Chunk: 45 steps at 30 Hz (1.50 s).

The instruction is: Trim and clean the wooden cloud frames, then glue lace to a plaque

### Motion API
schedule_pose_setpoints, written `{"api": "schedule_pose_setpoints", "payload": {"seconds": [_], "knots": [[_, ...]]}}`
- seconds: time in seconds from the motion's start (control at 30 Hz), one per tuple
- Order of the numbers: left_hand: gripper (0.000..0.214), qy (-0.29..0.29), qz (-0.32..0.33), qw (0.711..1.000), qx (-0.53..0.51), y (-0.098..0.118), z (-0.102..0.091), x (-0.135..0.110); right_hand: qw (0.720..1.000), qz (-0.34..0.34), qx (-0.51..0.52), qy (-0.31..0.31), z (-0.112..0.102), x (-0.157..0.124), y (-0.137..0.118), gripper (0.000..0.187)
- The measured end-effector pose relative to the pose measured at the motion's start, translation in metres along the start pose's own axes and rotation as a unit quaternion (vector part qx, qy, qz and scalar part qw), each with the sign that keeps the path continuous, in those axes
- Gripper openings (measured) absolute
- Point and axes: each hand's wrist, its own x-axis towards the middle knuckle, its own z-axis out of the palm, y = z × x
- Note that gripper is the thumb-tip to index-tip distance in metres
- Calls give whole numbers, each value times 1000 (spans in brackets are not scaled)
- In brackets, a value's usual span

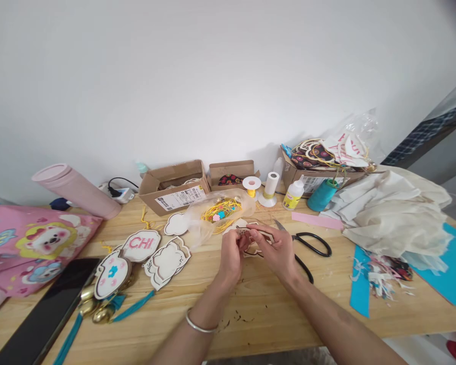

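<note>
My left hand (231, 255) and my right hand (276, 248) meet over the middle of the table. Both are closed on a thin wooden cutout (253, 249) with a scalloped outline, and the fingers cover part of it. Just right of my right hand lie black-handled scissors (319, 234). Beyond the hands, a clear plastic bag (197, 218) has yellow cords (212, 209) and small coloured pieces in it. To the left are stacked wooden cutouts (167, 262), a "CHI" plaque (141, 245) and a cloud-shaped plaque with a blue flower (113, 274).
Cardboard boxes (175, 196) line the wall, with a glue bottle (293, 195) and a teal thread spool (323, 195). Cream fabric (395, 208) and blue sheets (441, 268) lie right. A pink tumbler (76, 190), pink bag (34, 246), black phone-like slab (49, 317) and brass bells (102, 313) are left.
</note>
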Motion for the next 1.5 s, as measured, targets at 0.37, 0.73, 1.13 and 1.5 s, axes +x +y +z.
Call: {"api": "schedule_pose_setpoints", "payload": {"seconds": [0.37, 0.73, 1.13, 1.5], "knots": [[21, 47, -14, 998, -27, 1, -4, 4, 1000, -3, 2, 15, 5, -2, 3, 15], [19, -138, 73, 985, 74, 9, -4, -6, 981, 96, 168, 27, -1, 6, 0, 24], [36, -124, 103, 976, 148, -4, -12, 0, 982, 75, 174, 29, -5, 6, -4, 23], [27, -32, 102, 979, 173, -14, -18, 3, 994, 53, 83, 51, 2, -2, 13, 22]]}}
